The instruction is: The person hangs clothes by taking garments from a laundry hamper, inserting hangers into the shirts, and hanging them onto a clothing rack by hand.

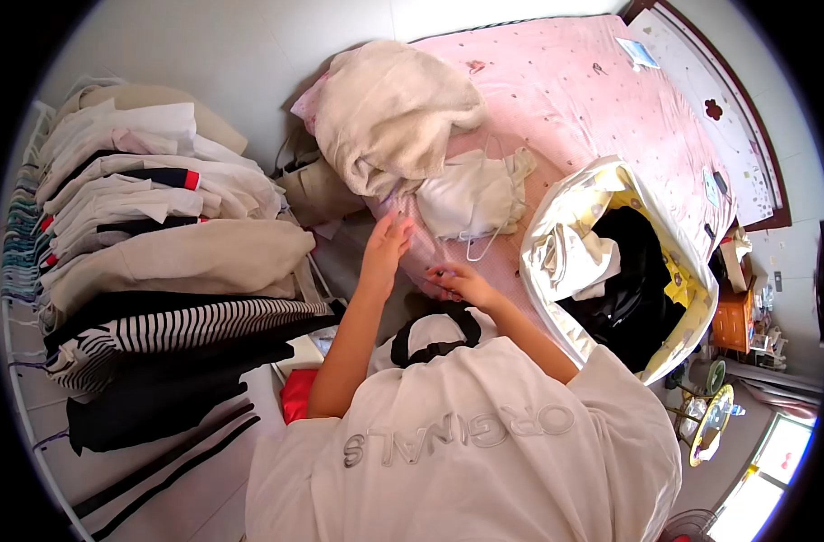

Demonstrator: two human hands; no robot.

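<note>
My left hand point(389, 239) is raised over the near edge of the bed with its fingers apart and nothing visible in them. To its right, my right hand point(462, 283) has its fingers drawn together around something small and dark that I cannot make out. Just beyond my hands, a white garment point(471, 199) lies on the bed with a white hanger point(477, 246) showing at its near edge. A beige fleece garment point(398, 113) is heaped behind it.
Hanging clothes point(186, 262) fill a rack on the left. A large laundry bag point(547, 312) stands open on the right, with white and black clothes inside. The pink bed point(557, 86) stretches away ahead. A round stand point(710, 425) is farther right.
</note>
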